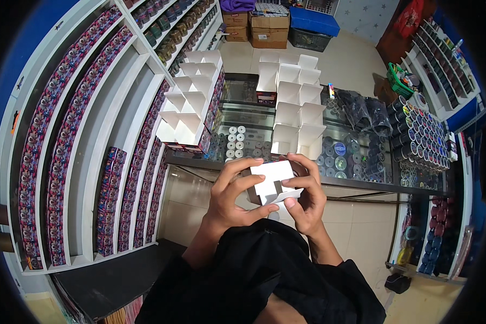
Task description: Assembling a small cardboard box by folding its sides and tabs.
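Between my two hands, close in front of my body, is a small white cardboard box (271, 174) with flaps standing partly up at its near end. My left hand (228, 198) grips its left side, fingers over the top and thumb at the near edge. On the other side, my right hand (309, 201) has its fingers around the right side and its thumb by a raised flap. Just beyond, on the glass counter (248, 110), stand a left group of open white boxes (184, 127) with patterned outer sides and a right group of open white boxes (287, 135).
White shelves (86, 162) with rows of purple patterned boxes (54, 121) rise on the left. Stacked spools (420, 135), black plastic bags (357, 110) and a green basket (398, 81) are at the right. Cardboard cartons (269, 35) and a blue-lidded crate (310, 39) stand at the back.
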Demonstrator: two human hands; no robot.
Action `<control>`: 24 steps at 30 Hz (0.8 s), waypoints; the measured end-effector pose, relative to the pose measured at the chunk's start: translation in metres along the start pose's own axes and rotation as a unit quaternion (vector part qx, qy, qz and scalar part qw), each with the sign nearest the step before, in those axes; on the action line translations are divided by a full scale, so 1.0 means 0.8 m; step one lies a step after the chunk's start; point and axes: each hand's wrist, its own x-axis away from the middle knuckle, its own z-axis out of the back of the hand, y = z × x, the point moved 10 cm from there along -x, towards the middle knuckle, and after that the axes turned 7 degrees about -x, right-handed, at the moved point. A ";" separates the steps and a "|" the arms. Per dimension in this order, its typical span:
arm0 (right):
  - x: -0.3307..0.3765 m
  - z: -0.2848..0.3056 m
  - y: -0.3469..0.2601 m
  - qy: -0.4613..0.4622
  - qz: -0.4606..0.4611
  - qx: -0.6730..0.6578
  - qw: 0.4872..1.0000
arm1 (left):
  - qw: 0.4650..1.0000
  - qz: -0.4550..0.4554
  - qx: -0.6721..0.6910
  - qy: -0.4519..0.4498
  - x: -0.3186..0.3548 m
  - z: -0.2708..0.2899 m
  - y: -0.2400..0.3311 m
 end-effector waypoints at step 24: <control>0.006 0.012 0.013 0.092 -0.045 -0.078 0.992 | 0.999 -0.012 -0.052 0.007 0.019 -0.036 0.004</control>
